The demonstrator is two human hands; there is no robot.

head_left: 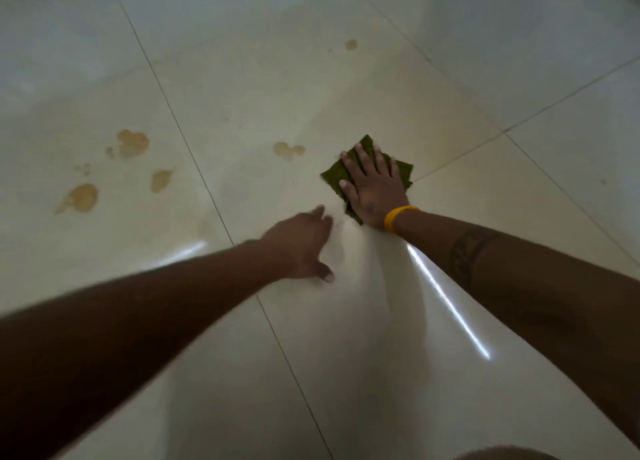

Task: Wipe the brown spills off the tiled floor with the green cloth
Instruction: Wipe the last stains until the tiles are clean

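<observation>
Right hand (372, 187) flat, fingers spread, pressing green cloth (334, 175) to tiled floor (381, 321) mid-tile. Left hand (301, 248) open, empty, braced nearby. Nearest brown spill (288, 150) just beside cloth; others (131, 143) well apart toward left edge. Risk: soiled cloth smearing rather than lifting; braced palm slipping on glossy tile.

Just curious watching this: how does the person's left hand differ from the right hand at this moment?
The right hand lies flat, fingers spread, pressing the folded green cloth onto the pale tiled floor; the left hand has no cloth and rests on bare tile, looking blurred. The right wrist wears a yellow band; the left wrist is bare. The right hand sits closer to the nearest brown spill. Both reach forward, low over the floor.
</observation>
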